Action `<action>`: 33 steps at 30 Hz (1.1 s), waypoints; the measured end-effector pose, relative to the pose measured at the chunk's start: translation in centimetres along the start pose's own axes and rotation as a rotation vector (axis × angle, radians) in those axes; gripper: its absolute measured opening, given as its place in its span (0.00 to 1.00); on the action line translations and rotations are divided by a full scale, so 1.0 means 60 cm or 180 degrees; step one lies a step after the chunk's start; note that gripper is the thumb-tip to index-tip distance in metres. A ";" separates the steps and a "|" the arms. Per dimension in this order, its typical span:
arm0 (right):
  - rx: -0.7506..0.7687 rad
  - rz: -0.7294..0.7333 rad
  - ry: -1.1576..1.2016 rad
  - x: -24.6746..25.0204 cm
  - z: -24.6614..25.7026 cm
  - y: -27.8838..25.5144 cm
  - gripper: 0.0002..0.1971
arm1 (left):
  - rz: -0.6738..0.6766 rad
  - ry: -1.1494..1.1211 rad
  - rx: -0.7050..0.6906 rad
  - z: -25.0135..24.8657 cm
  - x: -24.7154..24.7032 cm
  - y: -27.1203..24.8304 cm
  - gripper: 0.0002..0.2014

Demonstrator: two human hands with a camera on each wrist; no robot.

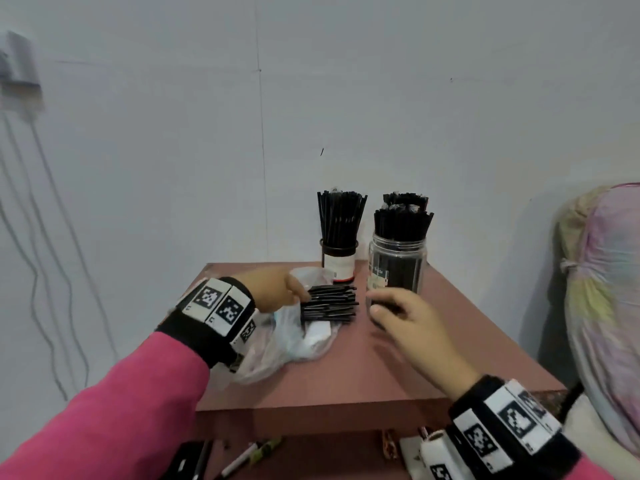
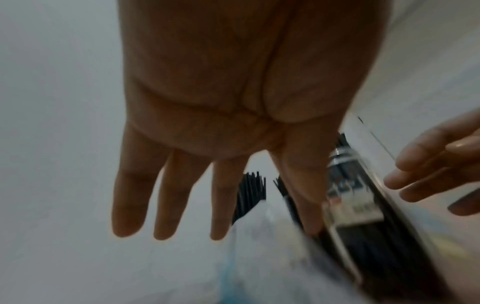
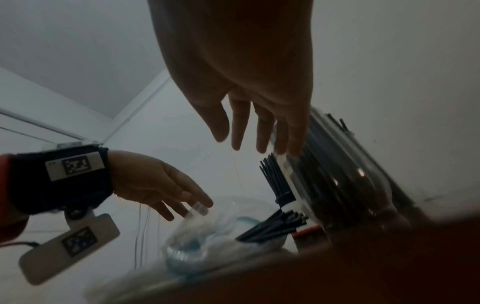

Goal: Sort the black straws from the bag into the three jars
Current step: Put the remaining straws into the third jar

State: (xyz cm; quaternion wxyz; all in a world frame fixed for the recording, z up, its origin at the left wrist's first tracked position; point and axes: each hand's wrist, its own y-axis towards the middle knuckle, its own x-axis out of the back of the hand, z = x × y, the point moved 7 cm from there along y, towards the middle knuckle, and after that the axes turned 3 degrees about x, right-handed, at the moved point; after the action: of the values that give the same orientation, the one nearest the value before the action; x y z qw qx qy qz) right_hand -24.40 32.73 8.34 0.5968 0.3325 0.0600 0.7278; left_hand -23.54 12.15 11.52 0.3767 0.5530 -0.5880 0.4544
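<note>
A bundle of black straws (image 1: 329, 303) lies flat on a clear plastic bag (image 1: 298, 344) on the reddish table (image 1: 363, 375). My left hand (image 1: 299, 292) reaches over the bag with straight fingers (image 2: 179, 197), its tips at the bundle's left end and holding nothing. My right hand (image 1: 386, 310) hovers open just right of the bundle, in front of the clear jar (image 1: 398, 268), which is full of upright straws. A white-labelled jar (image 1: 340, 263) of straws stands to its left. Behind the clear jar, the straws of a third jar (image 1: 405, 199) show; that jar itself is hidden.
The jars stand against the pale wall at the table's back edge. A pastel cloth bundle (image 1: 606, 289) bulges at the right. Cables (image 1: 41, 271) hang down the wall at left. Markers (image 1: 249, 457) and small items lie below the table's front edge (image 1: 329, 410).
</note>
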 end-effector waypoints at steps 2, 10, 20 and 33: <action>-0.0342 0.0349 -0.0393 -0.041 -0.030 0.003 0.11 | 0.0238 0.0300 0.0153 0.017 -0.028 -0.001 0.16; -0.0682 0.1161 -0.1497 -0.140 -0.064 0.064 0.20 | 0.0141 0.0380 0.0402 0.029 -0.062 0.034 0.17; 0.0068 0.0425 -0.1597 -0.150 -0.071 0.029 0.18 | 0.0196 0.0577 0.0265 0.039 -0.067 -0.004 0.25; 0.0027 0.0652 -0.1936 -0.148 -0.062 0.014 0.17 | -0.0457 0.0344 0.0793 0.042 -0.123 -0.059 0.25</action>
State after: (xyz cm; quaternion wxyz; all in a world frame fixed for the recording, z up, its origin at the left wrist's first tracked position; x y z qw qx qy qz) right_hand -26.57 25.56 2.22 0.5097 0.5416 -0.1519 0.6510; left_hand -19.07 12.12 4.21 0.3678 0.6108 -0.4649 0.5248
